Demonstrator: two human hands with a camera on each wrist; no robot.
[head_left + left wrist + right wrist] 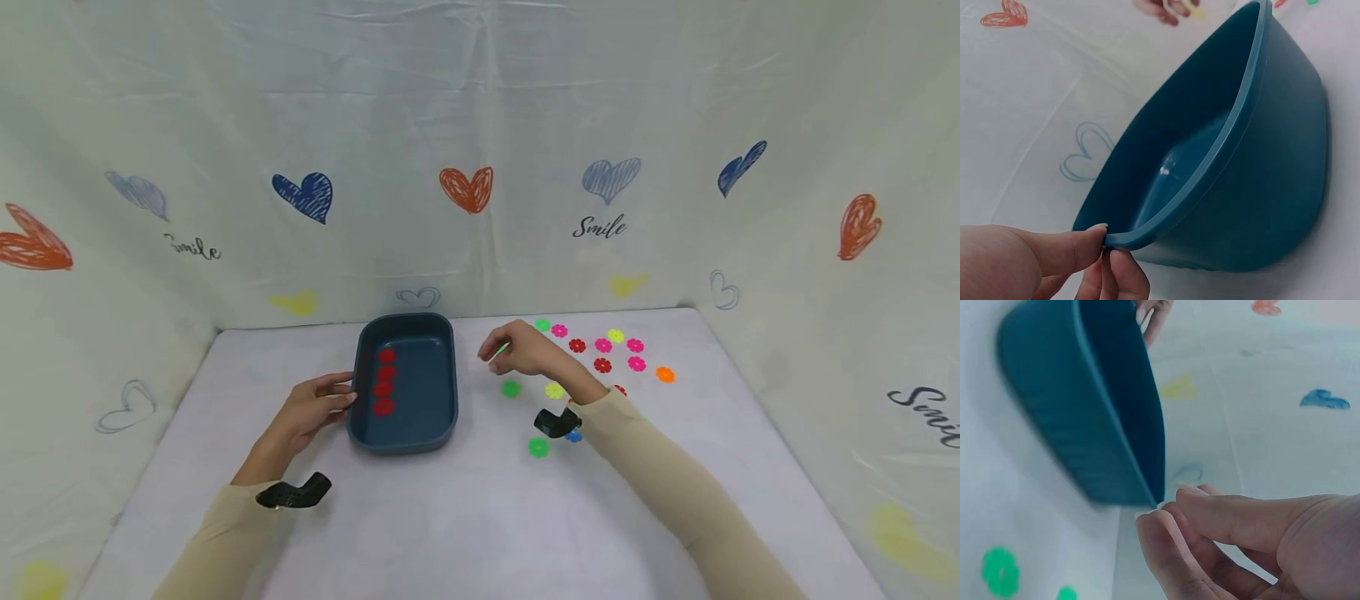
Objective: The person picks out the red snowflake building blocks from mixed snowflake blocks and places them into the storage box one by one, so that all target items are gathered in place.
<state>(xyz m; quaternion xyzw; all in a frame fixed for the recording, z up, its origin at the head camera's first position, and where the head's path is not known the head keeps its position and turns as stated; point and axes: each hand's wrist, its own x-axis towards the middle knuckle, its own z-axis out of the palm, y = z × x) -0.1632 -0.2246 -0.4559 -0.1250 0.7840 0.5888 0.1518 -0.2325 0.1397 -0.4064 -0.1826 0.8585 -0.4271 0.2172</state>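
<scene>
"Blue tray [424,392], flat on the white table [450,533], and the left hand [303,412] has it at nine o'clock: thumb over the rim, fingers curled underneath, pinching!"

"Steadying it, I'd judge. Gripped at one edge like that, the mouth is left open to the other hand."

"And that right hand [525,348] hangs off the rim at two o'clock, thumb and fingertips drawn close together. Anything between them?"

"Can't tell! Green shows by the fingertips from the head view, yet the right wrist view gives no clear disc in them."

"Inside the tray, then: four red discs [383,389], filed from twelve towards six on the nine o'clock side. Too neat for chance; that line looks deliberate!"

"Out past the three o'clock rim, a green disc [511,389] lies near the right hand, a yellow disc [554,390] just beyond."

"Then the scatter: pink discs [603,345] towards two, an orange disc [665,375] farthest out at three. Most lie apart, which should make single pickups easier."

"And outermost, at twelve o'clock, the pale curtain [487,83] with its printed hearts, likely hung as a plain backdrop."
</scene>
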